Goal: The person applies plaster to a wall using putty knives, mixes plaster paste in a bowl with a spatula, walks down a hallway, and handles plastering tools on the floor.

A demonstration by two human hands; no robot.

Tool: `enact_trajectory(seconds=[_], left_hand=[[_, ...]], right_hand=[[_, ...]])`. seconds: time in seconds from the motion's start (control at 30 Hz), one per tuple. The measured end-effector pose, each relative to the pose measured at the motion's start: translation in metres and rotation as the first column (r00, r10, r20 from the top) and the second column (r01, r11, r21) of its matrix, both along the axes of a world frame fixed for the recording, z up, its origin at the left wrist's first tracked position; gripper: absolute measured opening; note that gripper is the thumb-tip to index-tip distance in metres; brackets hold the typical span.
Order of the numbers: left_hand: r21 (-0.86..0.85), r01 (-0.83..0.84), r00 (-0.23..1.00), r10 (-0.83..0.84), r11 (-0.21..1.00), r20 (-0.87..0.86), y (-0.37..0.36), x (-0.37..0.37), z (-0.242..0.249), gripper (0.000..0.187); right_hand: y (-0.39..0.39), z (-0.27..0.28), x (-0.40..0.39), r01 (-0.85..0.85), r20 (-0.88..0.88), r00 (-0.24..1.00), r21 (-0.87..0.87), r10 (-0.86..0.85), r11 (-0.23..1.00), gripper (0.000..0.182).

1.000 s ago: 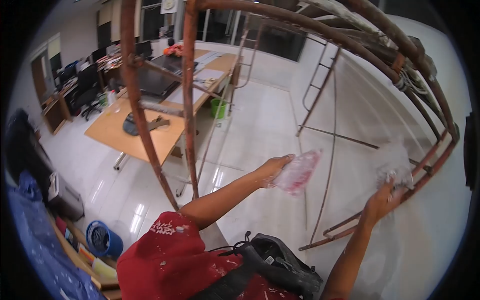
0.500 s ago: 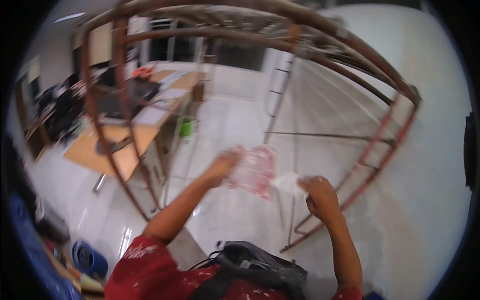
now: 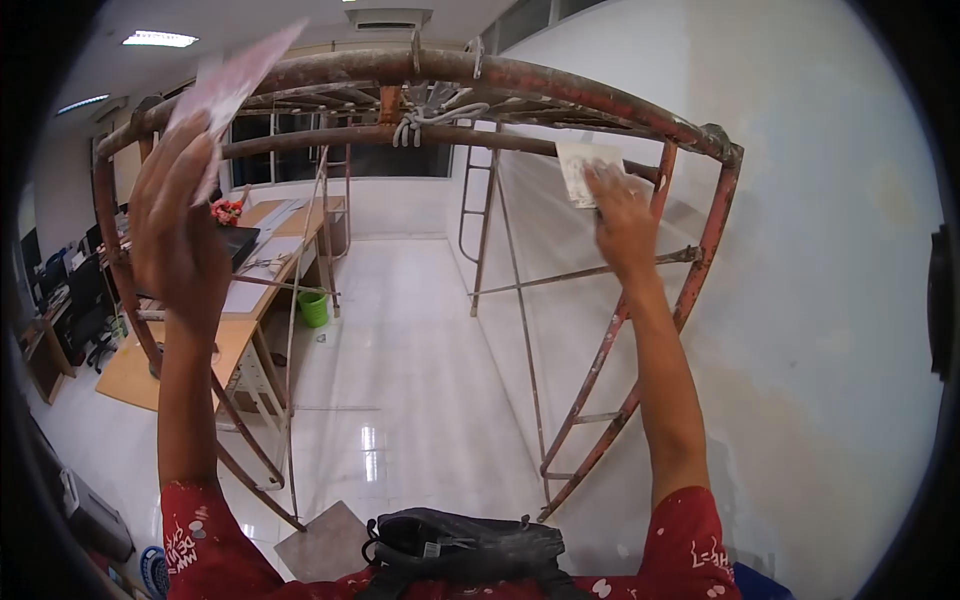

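- Grips a pinkish flat piece (image 3: 228, 88) in the left hand (image 3: 180, 215), head view, raised and slanting upward, slightly blurred.
- Clasps a pale flat piece (image 3: 580, 165) in the right hand (image 3: 622, 215), well apart, before the scaffold (image 3: 350, 68); cannot tell whether touching.
- Looks toward a wooden desk (image 3: 232, 340) at left, near a green bin (image 3: 313, 310).

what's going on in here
A person wearing a red, paint-spotted shirt stands facing a rusty metal scaffold. Their raised left hand holds a thin pinkish piece, somewhat blurred, and their right hand holds a flat, pale piece. Both pieces appear in front of the scaffold's upper bars; whether either touches them, I can't tell. A long table is on the left, a pale wall on the right.
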State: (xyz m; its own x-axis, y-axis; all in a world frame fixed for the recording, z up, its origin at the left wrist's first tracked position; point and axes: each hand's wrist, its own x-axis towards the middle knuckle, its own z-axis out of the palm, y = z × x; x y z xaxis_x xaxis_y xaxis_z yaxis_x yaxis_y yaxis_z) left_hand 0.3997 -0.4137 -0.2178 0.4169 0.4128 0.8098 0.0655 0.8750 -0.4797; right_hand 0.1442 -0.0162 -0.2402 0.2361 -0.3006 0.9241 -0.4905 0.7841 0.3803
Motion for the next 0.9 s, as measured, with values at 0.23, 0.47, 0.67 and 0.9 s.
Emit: enact_trajectory(seconds=[0.23,0.47,0.67,0.9], left_hand=[[0.014,-0.442,0.816,0.396,0.897,0.421,-0.048,-0.097,-0.04,0.041],[-0.014,-0.41,0.848,0.387,0.912,0.363,-0.035,-0.094,-0.038,0.04],[-0.004,-0.239,0.934,0.231,0.971,0.274,-0.017,-0.061,-0.004,0.031],[-0.098,-0.192,0.981,0.187,0.977,-0.054,0.013,-0.065,0.09,0.024]], right_hand=[[-0.003,-0.009,-0.006,-0.01,0.091,0.996,-0.025,0.012,1.0,0.063],[0.012,0.005,-0.017,-0.052,0.083,0.995,0.044,0.048,0.998,0.062],[0.034,0.01,-0.006,-0.059,0.103,0.993,0.07,0.051,0.996,0.057],[0.039,0.016,0.008,-0.189,0.268,0.94,-0.099,0.209,0.977,0.034]])
